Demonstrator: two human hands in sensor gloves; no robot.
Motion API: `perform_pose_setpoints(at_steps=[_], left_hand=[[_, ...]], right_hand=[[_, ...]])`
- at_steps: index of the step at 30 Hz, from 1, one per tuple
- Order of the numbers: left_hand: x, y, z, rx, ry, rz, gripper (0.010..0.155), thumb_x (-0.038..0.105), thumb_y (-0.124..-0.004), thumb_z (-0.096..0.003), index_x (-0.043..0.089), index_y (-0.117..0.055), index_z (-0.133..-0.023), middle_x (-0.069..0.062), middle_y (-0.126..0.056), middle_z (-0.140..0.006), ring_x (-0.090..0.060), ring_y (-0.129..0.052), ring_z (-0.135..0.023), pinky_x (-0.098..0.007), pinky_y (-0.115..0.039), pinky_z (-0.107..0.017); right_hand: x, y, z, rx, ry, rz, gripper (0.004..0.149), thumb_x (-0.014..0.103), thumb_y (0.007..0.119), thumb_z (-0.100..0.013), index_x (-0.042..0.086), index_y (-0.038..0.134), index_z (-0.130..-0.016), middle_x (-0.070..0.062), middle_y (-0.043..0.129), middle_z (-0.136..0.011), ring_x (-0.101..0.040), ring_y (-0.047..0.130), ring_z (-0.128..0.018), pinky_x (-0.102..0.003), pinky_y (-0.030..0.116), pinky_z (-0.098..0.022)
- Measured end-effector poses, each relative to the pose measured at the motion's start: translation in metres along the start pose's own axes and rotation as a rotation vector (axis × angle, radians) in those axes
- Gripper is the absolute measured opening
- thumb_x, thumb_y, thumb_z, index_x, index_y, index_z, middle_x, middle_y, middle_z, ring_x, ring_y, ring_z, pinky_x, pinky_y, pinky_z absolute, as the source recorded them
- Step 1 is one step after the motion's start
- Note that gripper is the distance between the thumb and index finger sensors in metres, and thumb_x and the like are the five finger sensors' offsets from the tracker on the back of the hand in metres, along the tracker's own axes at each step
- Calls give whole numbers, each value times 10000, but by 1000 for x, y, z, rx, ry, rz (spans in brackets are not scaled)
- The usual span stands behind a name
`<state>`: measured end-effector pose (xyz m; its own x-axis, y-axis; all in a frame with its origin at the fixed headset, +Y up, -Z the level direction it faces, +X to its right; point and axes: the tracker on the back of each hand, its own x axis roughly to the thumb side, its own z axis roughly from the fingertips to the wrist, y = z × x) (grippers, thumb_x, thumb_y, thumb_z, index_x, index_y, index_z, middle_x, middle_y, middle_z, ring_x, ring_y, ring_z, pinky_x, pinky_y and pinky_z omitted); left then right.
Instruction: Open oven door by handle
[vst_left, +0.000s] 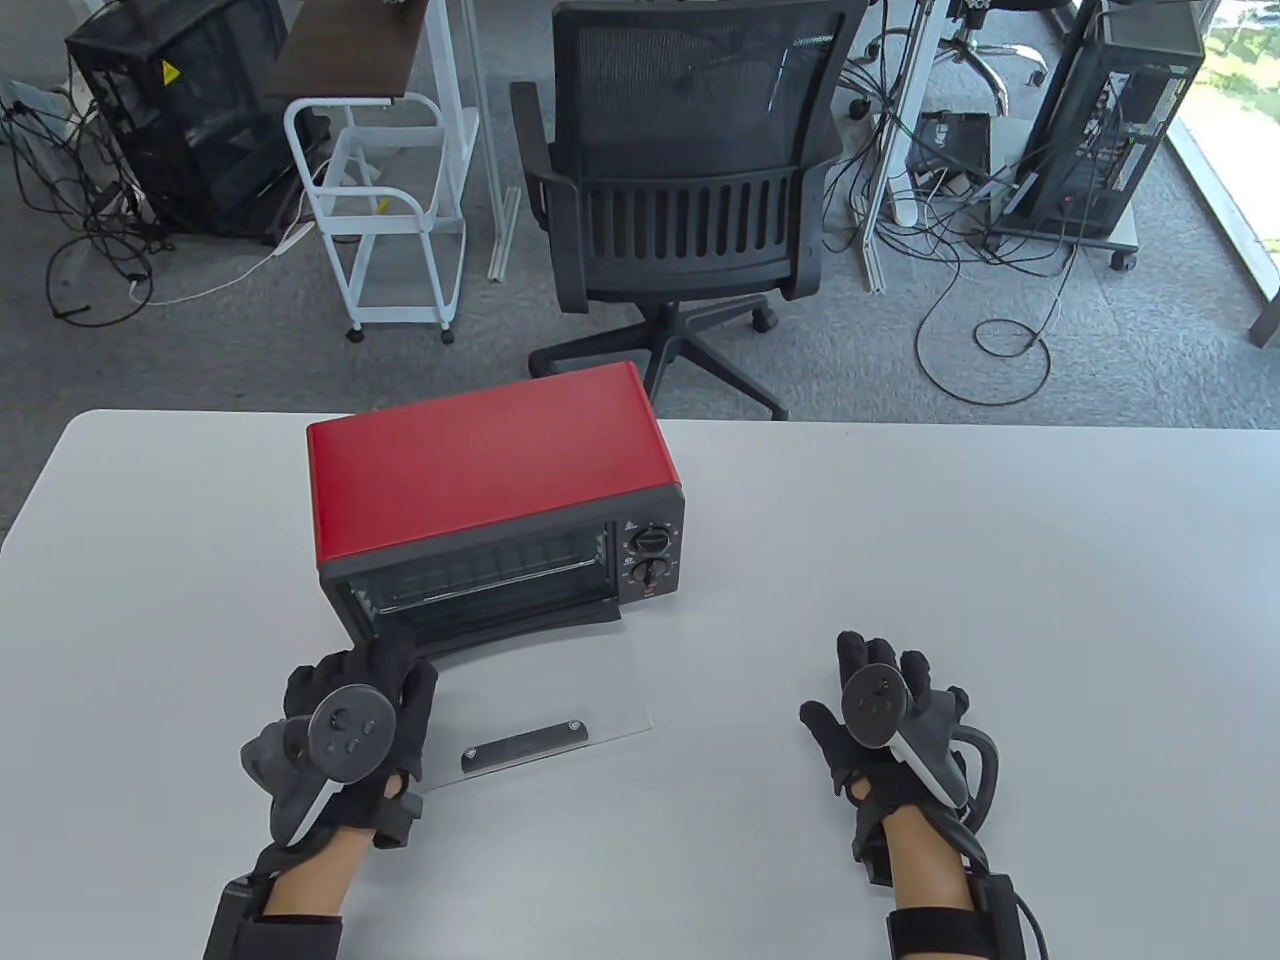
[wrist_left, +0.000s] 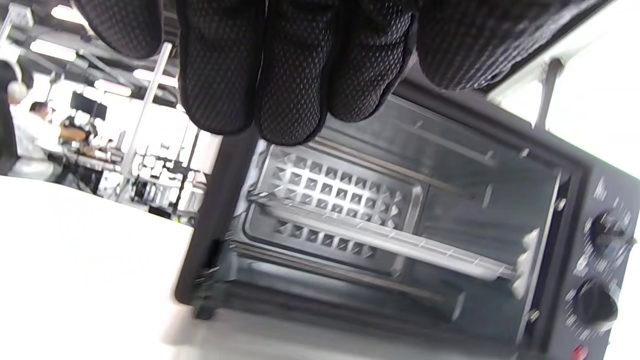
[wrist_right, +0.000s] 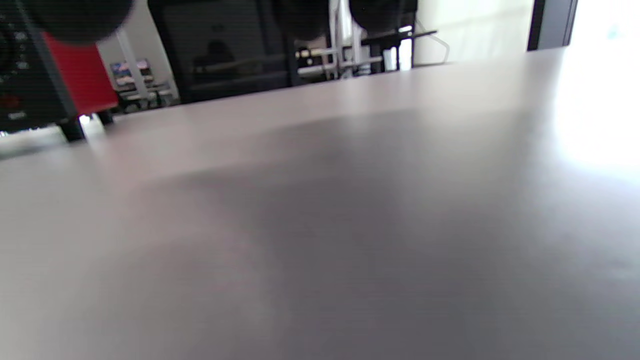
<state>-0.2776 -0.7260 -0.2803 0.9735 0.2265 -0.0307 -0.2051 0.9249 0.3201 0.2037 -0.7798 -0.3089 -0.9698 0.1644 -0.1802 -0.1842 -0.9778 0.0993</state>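
Oven at centre-left of the table view, red-topped, front turned toward the lower edge and slightly rightward so the knobs face the person. Door already swung fully down, its clear glass flat on the table in front of the cavity, handle at the near edge, lower centre of the frame. Hinged at the bottom, hence lying outward rather than to a side; by that, task judged essentially done. Cavity exposed in the left wrist view: rack across the middle, embossed tray behind it at centre-left, control panel down the right edge. Left hand at lower left of the table view, just beside the door's left edge and the handle, not visibly gripping either; fingers hanging from the top of the left wrist view, bunched close and curled over nothing, so released; contact with the glass hard to confirm. Probably positioned there because the handle sits at that end once the door drops. Right hand at lower right, well apart from the oven, fingers spread and holding nothing, apparently resting on the table as an idle support. Right wrist view mostly bare tabletop, oven corner at upper left. Beyond the table's far edge, a black chair at top centre and a white cart at upper left.
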Motion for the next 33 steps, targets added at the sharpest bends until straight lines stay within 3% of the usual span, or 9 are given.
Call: perform_pose_setpoints(at_steps=[4, 8, 11, 15, 33], left_hand=[[-16, -18, 1, -108, 50, -97, 646, 569, -693, -478, 262, -659, -1045, -36, -695, -1089, -346, -707, -1032, -723, -391, -728], [-30, -24, -2, -166, 122, -90, 668, 577, -688, -480, 249, -636, -1060, 53, -663, -1116, -371, -598, -1113, -750, -299, -727], [-38, -31, -4, -265, 190, -110, 702, 591, -679, -483, 286, -513, -1093, 47, -507, -1192, -414, -420, -1171, -768, -216, -711], [-45, -36, -6, -289, 220, -103, 670, 595, -674, -484, 364, -456, -1074, 39, -422, -1221, -421, -339, -1186, -773, -190, -704], [-48, -36, -10, -316, 231, -54, 663, 603, -669, -483, 377, -450, -1066, 43, -418, -1221, -422, -340, -1187, -773, -203, -703]], right_hand=[[-3, 0, -1, -12, 14, 26, 806, 720, 597, -423, 415, 205, -1058, 40, 335, -1221, -338, 305, -1137, -690, 319, -726], [-6, 0, -1, -9, 25, 39, 805, 719, 598, -422, 416, 207, -1057, 40, 336, -1221, -337, 305, -1137, -690, 319, -726], [-7, 0, -1, -12, 29, 42, 806, 719, 599, -421, 414, 208, -1058, 40, 338, -1221, -337, 306, -1137, -690, 320, -725], [-7, 0, -1, -13, 31, 51, 806, 718, 599, -421, 413, 210, -1058, 39, 339, -1220, -337, 309, -1136, -689, 320, -725], [-2, 3, -1, -4, 16, 92, 805, 717, 599, -422, 414, 206, -1056, 42, 346, -1219, -334, 312, -1137, -689, 322, -726]])
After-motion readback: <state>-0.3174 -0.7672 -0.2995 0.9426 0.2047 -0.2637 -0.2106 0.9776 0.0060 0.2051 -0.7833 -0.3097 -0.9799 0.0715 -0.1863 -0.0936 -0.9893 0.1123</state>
